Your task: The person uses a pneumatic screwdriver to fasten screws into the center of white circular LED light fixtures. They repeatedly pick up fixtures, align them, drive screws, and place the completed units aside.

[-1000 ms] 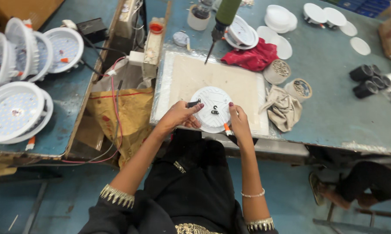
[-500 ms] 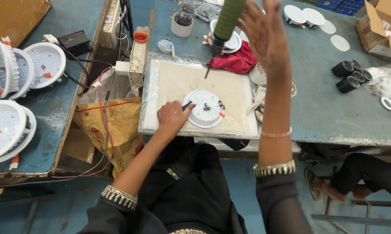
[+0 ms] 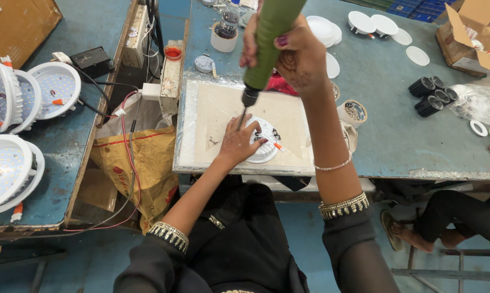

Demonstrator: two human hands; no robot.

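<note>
My left hand (image 3: 238, 143) presses down on a round white lamp housing (image 3: 266, 149) that lies on a pale work board (image 3: 217, 116). Small orange and black parts sit on the housing's top. My right hand (image 3: 296, 51) is raised above the board and grips a green electric screwdriver (image 3: 269, 32). Its metal bit (image 3: 241, 116) points down and ends just above my left hand's fingers, at the housing's left edge.
White round lamp fixtures (image 3: 8, 168) are stacked on the left bench. A yellow sack (image 3: 139, 163) hangs in the gap between benches, with red cables. White discs (image 3: 383, 24), black heat sinks (image 3: 432, 95), a small tub (image 3: 353, 113) and a cardboard box (image 3: 475, 32) lie right. Another person's leg (image 3: 451, 217) shows lower right.
My right hand rose from the housing, reached up to the hanging green screwdriver and now grips it, bringing its bit down toward the housing. My left hand stayed on the housing.
</note>
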